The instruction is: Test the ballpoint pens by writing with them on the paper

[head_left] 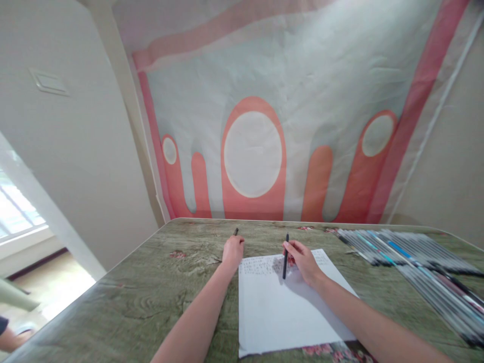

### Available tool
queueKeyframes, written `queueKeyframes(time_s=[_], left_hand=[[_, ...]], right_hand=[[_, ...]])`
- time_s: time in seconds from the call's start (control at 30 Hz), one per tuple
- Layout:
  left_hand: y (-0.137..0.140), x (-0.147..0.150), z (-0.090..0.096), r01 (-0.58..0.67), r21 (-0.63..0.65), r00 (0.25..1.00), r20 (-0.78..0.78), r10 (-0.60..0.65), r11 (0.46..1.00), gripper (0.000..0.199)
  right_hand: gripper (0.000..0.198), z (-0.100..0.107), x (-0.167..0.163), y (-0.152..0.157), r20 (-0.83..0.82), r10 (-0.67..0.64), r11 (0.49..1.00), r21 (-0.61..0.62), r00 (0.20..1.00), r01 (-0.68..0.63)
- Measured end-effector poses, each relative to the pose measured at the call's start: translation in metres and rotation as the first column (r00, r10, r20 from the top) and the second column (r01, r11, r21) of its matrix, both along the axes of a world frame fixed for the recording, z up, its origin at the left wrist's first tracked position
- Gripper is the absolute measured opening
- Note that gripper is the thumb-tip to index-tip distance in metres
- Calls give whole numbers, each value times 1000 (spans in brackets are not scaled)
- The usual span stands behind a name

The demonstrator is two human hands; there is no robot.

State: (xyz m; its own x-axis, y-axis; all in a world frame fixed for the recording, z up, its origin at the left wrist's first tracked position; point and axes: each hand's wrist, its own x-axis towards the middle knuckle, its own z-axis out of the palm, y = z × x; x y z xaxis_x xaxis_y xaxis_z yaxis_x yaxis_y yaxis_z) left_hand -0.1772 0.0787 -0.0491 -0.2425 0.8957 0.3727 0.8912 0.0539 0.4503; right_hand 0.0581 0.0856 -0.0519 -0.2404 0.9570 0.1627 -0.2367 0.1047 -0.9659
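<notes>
A black pen [285, 262] stands nearly upright in my right hand [302, 261], pinched near its upper part between thumb and fingers. Its narrower end points away from me. Beneath that hand lies a white sheet of paper [276, 312], with rows of small handwriting and a dark, smudged patch along its far edge. My left hand [232, 251] rests on the table just beyond the paper's far left corner, fingers curled. A short dark piece that looks like a pen cap [236, 231] sticks out past its fingers.
The wood-patterned table [151, 297] has flower prints. Many grey pens or refills [423, 247] lie in rows on the right, with a few blue and dark ones among them. A printed cloth [253, 206] hangs behind the table. Part of a person's limb [13, 340] shows at lower left.
</notes>
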Motion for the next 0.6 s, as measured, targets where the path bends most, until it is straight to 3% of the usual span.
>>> queueKeyframes(time_s=[0.07,0.13,0.2,0.3,0.47,0.53,0.6], left_hand=[[2,15,2,77,23,991,105,-79,997,19],[3,29,3,163,45,914,369,-168,986,23],[5,42,3,210,40,766,613,-190,977,28],[4,54,2,225,50,537,827,-166,973,28],[4,65,1,103,120,100,986,-130,987,14],[5,68,1,71,126,17,992,-128,989,9],[5,70,1,56,131,-11,991,-130,990,8]], right_hand=[[32,0,0,0,26,5,1000,8,1000,-5],[33,0,0,-1,54,15,1000,14,998,-16],[34,1,-1,-1,87,25,999,19,996,-27],[35,1,-1,0,119,30,999,34,992,-35],[32,1,-1,0,135,35,998,55,990,-42],[30,1,-1,0,142,40,997,59,989,-49],[29,2,-1,-1,156,42,996,76,987,-55]])
